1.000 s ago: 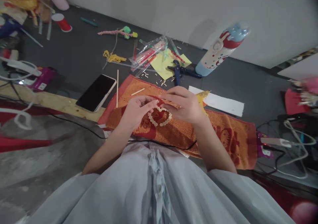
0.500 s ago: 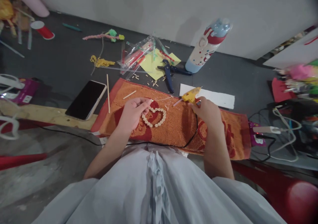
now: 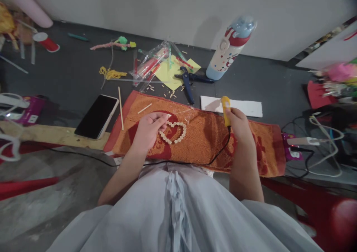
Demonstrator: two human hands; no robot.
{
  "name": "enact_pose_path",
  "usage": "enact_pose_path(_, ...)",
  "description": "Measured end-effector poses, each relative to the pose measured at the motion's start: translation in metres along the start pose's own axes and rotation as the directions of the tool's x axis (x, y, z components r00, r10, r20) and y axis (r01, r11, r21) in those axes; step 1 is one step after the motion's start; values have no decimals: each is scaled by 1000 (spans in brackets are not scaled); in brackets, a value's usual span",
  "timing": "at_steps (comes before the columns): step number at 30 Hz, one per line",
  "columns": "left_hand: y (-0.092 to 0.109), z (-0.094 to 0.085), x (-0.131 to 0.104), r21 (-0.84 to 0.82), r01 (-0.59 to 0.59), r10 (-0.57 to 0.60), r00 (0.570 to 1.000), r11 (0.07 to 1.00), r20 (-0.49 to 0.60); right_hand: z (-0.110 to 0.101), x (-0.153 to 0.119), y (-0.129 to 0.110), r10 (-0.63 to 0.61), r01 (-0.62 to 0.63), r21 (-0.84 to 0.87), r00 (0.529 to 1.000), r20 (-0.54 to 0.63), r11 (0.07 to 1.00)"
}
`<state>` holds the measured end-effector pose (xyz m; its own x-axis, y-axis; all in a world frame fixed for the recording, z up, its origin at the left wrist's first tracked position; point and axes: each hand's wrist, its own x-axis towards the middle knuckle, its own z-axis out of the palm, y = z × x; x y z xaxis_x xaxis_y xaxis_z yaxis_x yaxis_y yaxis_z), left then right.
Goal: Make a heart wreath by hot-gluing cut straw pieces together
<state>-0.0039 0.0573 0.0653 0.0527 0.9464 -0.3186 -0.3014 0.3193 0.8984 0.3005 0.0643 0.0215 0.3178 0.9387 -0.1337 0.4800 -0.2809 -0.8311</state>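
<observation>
Two bare hands are over an orange towel (image 3: 200, 133). A phone (image 3: 96, 116) lies left of the left hand (image 3: 149, 129), a thin stick (image 3: 121, 108) between them. The left hand is pinched narrow on a small pale piece (image 3: 169, 115); a slack pinch could drop it into the pile. Just right of those fingertips, a heart-shaped outline (image 3: 183, 130) of pale pieces lies on the towel. Contact with the hand cannot be told; a brush of the knuckles could distort it. A blue cutting tool (image 3: 187, 85) lies beyond and between both hands. A black cord (image 3: 221, 152) runs from below the right hand (image 3: 238, 121) toward the left forearm; in my judgement, a snag there could drag the towel and disturb the outline. The right hand is closed around a yellow glue gun (image 3: 226, 114), beside a white strip (image 3: 247, 107). Nozzle direction is unclear; if hot, it could burn the left fingertips on a careless swing.
</observation>
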Motion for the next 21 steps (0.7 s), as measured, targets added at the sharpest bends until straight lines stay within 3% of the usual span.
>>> enact_pose_path(3, -1, -1, 1, -16, 12, -12, 1000, 1000, 1, 1, 0, 0, 95, -75, 415, 995, -28, 907)
enact_pose_path(7, -1, -1, 1, -24, 22, -22, 1000, 999, 9, -6, -2, -5, 118, -135, 677, 990, 72, 723)
enact_pose_path(10, 0, -1, 2, -30, 19, -19, 1000, 999, 0, -10, -5, -7, 39, -112, 749, 993, 114, 654)
enact_pose_path(13, 1, -1, 3, -33, 20, -21, 1000, 999, -2, -7, -9, -10, -30, -75, 764, 992, 122, 641)
enact_pose_path(21, 6, -2, 9, -57, -1, 2, 1000, 998, 17, 12, -37, -46, -165, -39, 657, 955, 246, 753)
